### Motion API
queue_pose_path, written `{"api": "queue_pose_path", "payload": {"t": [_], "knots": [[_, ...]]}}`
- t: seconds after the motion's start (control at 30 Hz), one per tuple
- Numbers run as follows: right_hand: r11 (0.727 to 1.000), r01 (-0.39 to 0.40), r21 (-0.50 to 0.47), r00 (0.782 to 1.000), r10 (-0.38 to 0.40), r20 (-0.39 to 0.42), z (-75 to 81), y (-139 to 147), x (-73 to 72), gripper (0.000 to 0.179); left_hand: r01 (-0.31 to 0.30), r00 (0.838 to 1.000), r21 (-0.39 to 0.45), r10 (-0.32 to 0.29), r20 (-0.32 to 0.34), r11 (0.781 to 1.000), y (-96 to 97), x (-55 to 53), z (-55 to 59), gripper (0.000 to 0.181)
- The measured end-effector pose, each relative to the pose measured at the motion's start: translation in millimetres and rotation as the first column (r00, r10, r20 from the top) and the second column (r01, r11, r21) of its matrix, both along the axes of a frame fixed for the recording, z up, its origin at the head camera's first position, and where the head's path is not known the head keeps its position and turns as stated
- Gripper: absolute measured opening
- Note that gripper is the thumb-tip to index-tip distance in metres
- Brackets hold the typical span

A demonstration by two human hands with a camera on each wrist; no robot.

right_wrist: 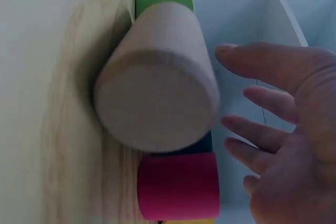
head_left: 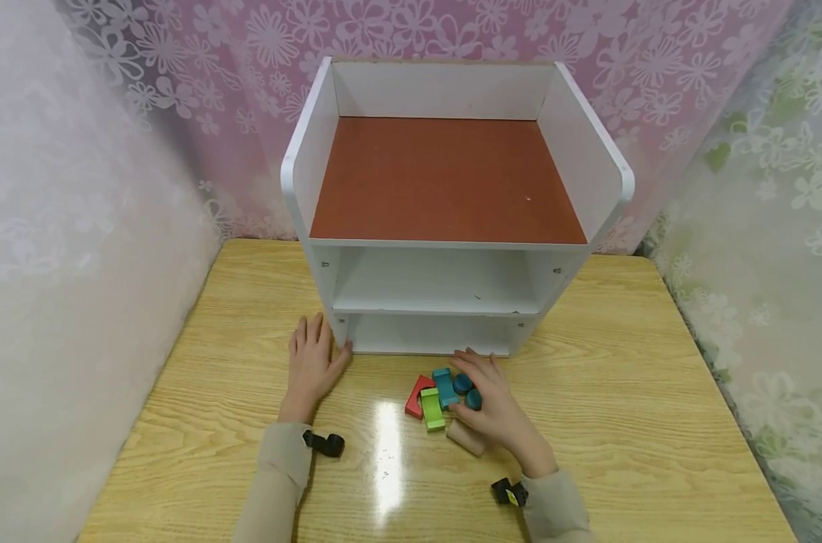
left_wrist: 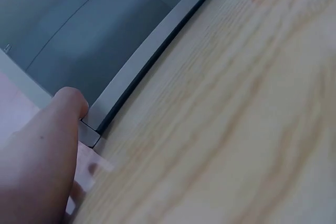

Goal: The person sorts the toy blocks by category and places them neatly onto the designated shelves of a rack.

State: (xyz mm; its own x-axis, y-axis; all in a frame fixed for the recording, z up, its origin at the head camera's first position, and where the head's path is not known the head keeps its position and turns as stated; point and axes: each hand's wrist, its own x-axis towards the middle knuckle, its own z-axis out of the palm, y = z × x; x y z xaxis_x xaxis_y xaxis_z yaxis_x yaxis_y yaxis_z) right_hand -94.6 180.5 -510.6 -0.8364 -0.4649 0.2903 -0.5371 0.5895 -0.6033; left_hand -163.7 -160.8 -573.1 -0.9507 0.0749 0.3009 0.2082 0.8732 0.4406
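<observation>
My left hand lies at the lower left corner of a white shelf unit, its thumb against the corner. Over a cluster of toy blocks is my right hand, with thumb and fingers apart and nothing between them. The cluster has a red block with a curved cutout, a light green block, a blue block and two dark blue round blocks. A plain wooden cylinder lies nearest me. In the right wrist view, a pink-red cylinder and a sliver of yellow also show.
The shelf unit has a reddish-brown top with raised sides and two white compartments below. It stands at the back of a wood-grain table. Floral curtains hang behind and beside the table.
</observation>
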Motion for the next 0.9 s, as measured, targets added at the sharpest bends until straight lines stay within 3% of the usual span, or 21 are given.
{"api": "queue_pose_path", "payload": {"t": [0.27,0.53,0.73,0.9], "knots": [[0.997,-0.024,0.074,0.999,0.021,0.042,-1.6,-0.7,-6.6,0.068,-0.003,1.0,-0.015,0.003,-0.014,1.0,-0.9,0.0,-3.7,0.066],[0.996,-0.036,0.078,0.998,0.033,0.047,-8.1,-4.5,-11.3,0.065,-0.013,1.0,-0.022,0.013,-0.003,1.0,0.9,0.3,-2.2,0.064],[0.997,-0.039,0.068,0.999,0.037,0.029,-10.1,-6.6,-12.1,0.063,-0.008,1.0,-0.022,0.008,-0.007,1.0,2.1,2.3,-0.5,0.041],[0.997,-0.021,0.071,0.999,0.017,0.049,-10.8,-6.9,-13.0,0.064,-0.001,1.0,-0.038,0.0,-0.022,0.999,2.5,2.5,-0.4,0.041]]}}
